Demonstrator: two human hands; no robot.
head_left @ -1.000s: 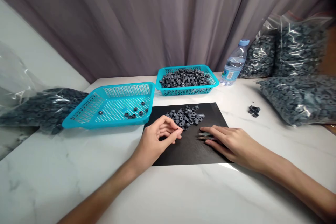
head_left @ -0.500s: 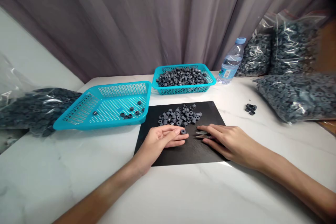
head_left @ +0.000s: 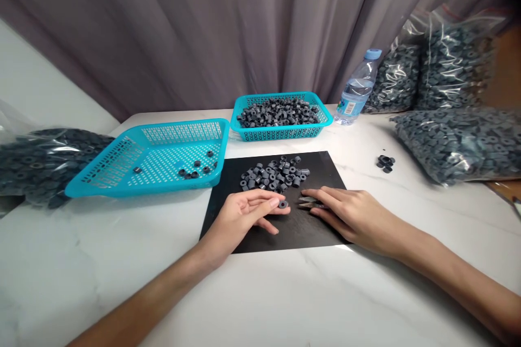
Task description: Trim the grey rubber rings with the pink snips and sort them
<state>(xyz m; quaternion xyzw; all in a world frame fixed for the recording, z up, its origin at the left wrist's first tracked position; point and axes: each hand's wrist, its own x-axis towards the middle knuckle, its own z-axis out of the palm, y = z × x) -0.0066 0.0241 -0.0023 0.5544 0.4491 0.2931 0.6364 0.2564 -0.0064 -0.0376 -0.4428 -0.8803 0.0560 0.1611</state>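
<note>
Grey ring (head_left: 285, 205) in the left hand (head_left: 243, 216), at thumb and fingertips

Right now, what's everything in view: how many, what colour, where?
wall: one, white, left
curtain: one, purplish grey, behind
table: one, white, below
baskets: two, turquoise, left and back
bags: four, clear, one left, three right
bottle: one, clear, blue-capped, back right
mat: one, black, centre
rings: many, dark grey, on mat and in baskets
pile: one, dark, right of mat
held ring: one, grey, in left hand
scissors: one, metallic, in right hand
left hand: one, bare, over mat
right hand: one, bare, at mat's right
</note>
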